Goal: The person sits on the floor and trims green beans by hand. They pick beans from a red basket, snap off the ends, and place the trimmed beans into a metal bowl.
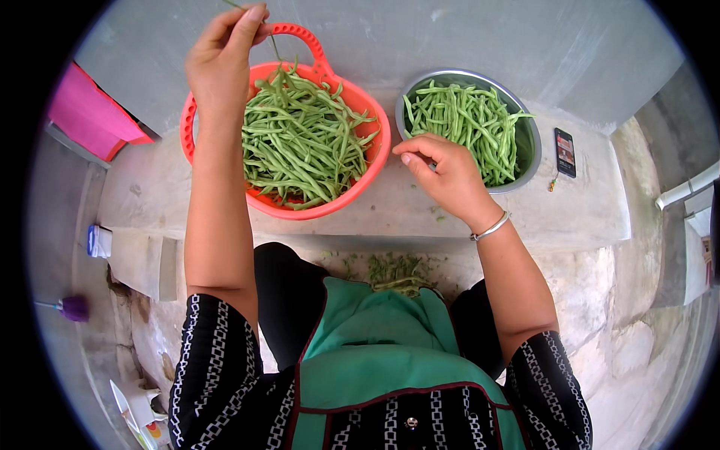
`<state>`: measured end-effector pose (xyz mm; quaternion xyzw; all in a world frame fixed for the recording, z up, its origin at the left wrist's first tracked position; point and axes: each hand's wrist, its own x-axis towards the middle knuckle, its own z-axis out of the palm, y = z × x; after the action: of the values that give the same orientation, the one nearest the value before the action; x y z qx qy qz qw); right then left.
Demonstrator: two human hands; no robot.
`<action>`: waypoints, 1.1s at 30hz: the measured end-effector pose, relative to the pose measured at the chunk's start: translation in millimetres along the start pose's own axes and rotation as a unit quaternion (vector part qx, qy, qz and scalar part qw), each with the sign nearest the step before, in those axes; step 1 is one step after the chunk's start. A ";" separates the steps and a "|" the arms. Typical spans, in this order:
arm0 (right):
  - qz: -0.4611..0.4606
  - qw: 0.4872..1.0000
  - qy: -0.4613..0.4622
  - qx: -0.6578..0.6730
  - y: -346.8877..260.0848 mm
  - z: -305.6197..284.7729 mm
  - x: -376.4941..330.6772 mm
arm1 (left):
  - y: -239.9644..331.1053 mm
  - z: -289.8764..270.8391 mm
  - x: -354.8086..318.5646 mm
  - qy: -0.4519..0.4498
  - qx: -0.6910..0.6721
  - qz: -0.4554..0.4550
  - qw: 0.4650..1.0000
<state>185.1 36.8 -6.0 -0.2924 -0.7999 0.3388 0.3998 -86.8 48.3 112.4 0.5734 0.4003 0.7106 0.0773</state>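
Head view, grey ledge (585,210), far wall (487,30), left hand (223,60) pinching bean (274,46) by basket (315,214), right hand (448,172) near bowl (531,142), loosely curled, grip unclear

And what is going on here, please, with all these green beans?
The person's left hand is raised near the round red plastic basket full of long green beans, pinching a thin green strand. The right hand is at the near-left side of the round grey metal bowl, which holds more green beans; whether this hand holds anything is unclear. Loose green scraps lie below the pale grey concrete ledge.
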 end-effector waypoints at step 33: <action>0.071 0.951 0.093 0.288 -52.1 -75.1 -46.2 | 36.2 102.1 -170.9 -0.467 -0.315 -0.442 0.698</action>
<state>261.4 -5.4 47.9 -0.2509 -0.6050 0.5532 0.5148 71.8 -24.1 9.8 0.5309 0.2724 0.3205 0.7357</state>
